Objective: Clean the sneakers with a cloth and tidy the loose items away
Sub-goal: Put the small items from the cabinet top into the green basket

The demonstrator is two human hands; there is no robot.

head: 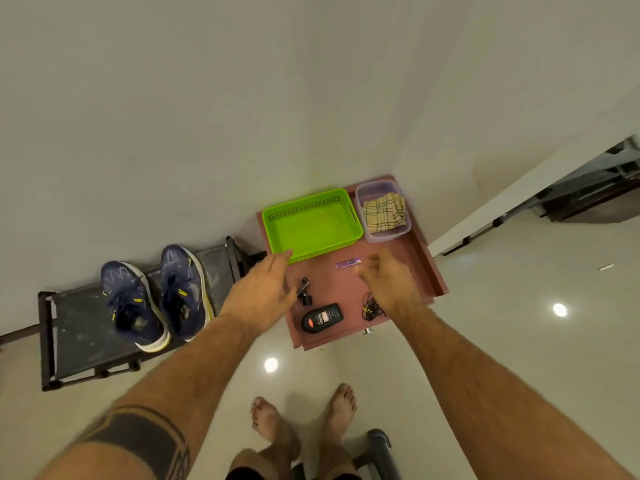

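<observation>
My navy sneakers [156, 296] are sitting on the shoe rack [76, 327] left of the table [420, 268]. The checked cloth [383, 211] is lying in the clear container [382, 210] at the table's far right corner. I am holding my left hand [259, 289] and right hand [388, 282] relaxed, gripping nothing, over the table beside the green basket [311, 225].

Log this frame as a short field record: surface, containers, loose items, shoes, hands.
surface: pink table in wall corner
containers: green basket, nothing visible inside; clear tub holding checked cloth
loose items: purple lighter, black clip, black bottle, tangled cord
shoes: navy sneakers on dark rack
left hand: open, over table, holding nothing
right hand: open, beside lighter, holding nothing
</observation>
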